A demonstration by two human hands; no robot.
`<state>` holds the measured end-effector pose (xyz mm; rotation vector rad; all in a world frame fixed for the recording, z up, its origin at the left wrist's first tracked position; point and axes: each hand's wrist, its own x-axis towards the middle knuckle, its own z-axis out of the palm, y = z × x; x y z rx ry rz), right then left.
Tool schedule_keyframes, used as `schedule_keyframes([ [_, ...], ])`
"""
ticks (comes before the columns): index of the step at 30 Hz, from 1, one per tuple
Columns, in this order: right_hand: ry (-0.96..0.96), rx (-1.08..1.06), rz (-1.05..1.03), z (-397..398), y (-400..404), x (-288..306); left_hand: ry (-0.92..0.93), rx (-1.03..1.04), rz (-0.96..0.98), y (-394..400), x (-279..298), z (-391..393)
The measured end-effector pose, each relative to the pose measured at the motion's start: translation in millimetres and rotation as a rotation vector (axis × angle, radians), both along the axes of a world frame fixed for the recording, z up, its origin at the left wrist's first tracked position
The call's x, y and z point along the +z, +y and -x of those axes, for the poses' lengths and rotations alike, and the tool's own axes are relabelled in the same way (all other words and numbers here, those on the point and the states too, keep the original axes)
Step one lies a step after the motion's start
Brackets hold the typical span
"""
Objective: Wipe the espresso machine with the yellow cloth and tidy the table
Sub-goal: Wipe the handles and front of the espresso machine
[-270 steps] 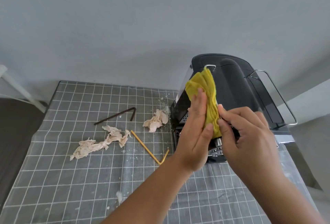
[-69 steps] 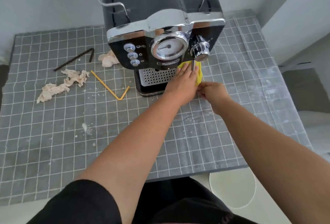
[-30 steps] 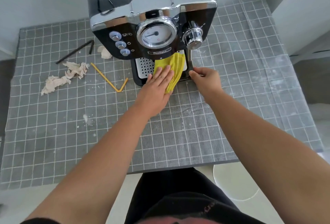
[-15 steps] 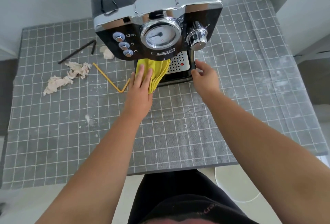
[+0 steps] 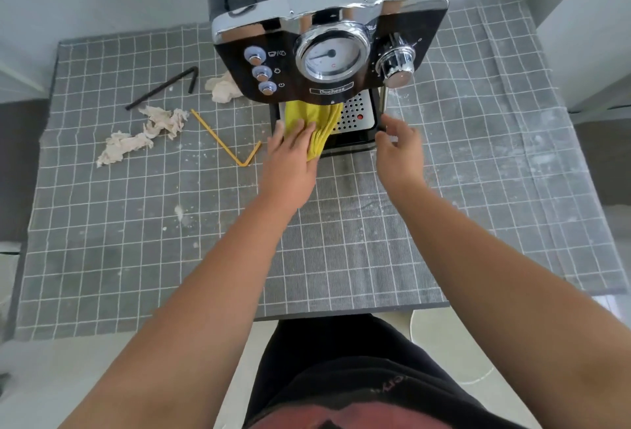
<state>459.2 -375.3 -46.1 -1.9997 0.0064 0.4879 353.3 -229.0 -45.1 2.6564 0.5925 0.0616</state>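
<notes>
A: Status, left hand (image 5: 290, 158)?
B: Fingers straight, palm flat, pressing yellow cloth (image 5: 316, 121) onto drip tray (image 5: 355, 116) of espresso machine (image 5: 327, 53). Cloth bunched, covers tray's left half, one end hangs over front edge.
A: Right hand (image 5: 397, 146)?
B: Fingers curled round tray's front-right corner, just below steam wand (image 5: 383, 100); gripping the machine base.
A: Table (image 5: 341, 258)?
B: Grey grid cloth, white crumbs. Left of machine: crumpled tissues (image 5: 136, 136), one more tissue wad (image 5: 223, 88) touching machine side, bent yellow straw (image 5: 225, 141), bent black straw (image 5: 164, 88)
</notes>
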Motion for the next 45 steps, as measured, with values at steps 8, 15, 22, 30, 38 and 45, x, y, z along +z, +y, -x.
schedule_keyframes([
  [8, 0.464, -0.056, -0.368, 11, -2, 14, -0.251, 0.377, 0.968, -73, 37, 0],
  [15, 0.737, -0.146, -0.805, 6, -30, 19, -0.254, 0.625, 1.692, -65, 54, 13],
  [22, 0.726, 0.092, -0.659, 9, -57, 64, -0.129, 0.484, 1.121, -43, 76, 33],
  [30, -0.207, 0.781, -0.01, 22, -60, 149, -0.11, -0.208, 0.463, -35, 171, 39],
  [38, -0.158, 0.64, -0.601, 21, -37, 226, -0.644, -0.089, 0.493, -24, 247, 17],
  [45, -0.738, 0.362, -0.227, -42, -15, 296, -0.868, 0.33, 0.385, 41, 251, -10],
])
